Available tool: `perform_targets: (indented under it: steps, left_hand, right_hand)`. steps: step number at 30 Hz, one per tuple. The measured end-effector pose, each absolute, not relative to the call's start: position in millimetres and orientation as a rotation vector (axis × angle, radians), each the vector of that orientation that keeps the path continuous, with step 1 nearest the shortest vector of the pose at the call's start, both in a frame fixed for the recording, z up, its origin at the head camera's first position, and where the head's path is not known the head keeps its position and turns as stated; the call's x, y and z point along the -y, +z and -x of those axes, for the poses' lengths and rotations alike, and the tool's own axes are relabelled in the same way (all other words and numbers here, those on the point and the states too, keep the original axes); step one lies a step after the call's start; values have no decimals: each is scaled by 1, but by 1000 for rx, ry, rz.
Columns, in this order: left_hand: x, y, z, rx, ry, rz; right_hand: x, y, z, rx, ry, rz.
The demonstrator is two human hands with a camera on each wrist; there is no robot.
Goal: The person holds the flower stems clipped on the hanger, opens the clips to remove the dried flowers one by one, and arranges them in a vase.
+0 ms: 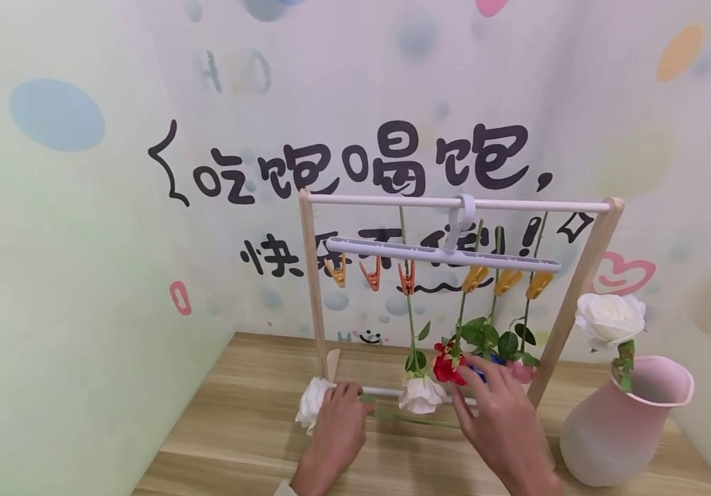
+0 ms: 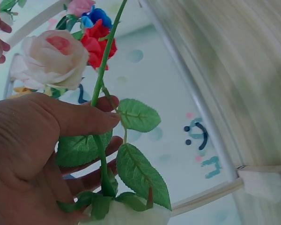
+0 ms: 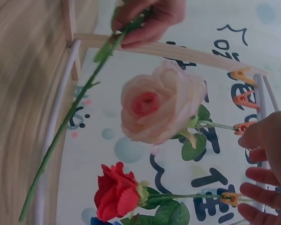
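Note:
My left hand [image 1: 339, 421] pinches the green stem [image 2: 105, 63] of a white rose [image 1: 313, 405] between thumb and fingers, just behind its leaves [image 2: 139, 115]. The bloom sits to the left of the hand, and the long stem runs rightward, low in front of the rack. My right hand [image 1: 504, 413] has its fingers spread and nothing in its grasp. In the head view it overlaps the hanging red rose [image 1: 447, 366]. A pale pink-white rose [image 1: 421, 395] hangs head-down between the hands, its stem held by an orange clip [image 1: 406, 278].
A wooden-sided rack [image 1: 314, 289] carries a lilac hanger [image 1: 393, 249] with several clips. Blue and pink roses [image 1: 521, 373] hang at its right. A pinkish vase [image 1: 616, 434] holding a white rose [image 1: 611, 320] stands right of the rack on the wooden table [image 1: 231, 413].

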State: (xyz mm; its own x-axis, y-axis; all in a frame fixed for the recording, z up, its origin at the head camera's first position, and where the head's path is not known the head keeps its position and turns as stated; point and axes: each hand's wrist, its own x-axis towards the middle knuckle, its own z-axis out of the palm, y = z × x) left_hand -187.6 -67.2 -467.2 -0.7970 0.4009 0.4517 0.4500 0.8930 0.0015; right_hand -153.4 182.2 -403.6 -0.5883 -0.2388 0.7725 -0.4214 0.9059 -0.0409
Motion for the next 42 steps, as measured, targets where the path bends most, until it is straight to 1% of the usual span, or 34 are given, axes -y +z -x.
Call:
perform_targets:
  steps: [7,14,25,42]
  left_hand:
    - [65,-452,177,2579,-65,659]
    - [61,-439,168,2521,-6,677]
    - [59,-424,158,2449,21,723]
    - [55,-411,149,2397,-7,812]
  right_hand:
    - [-162,-418,141,2198,267,-669]
    - [-148,-433,134,2333,122,-772]
    - [-144,-444,133,2363,31,-790]
    - [-146,-448,137,2303,200,-837]
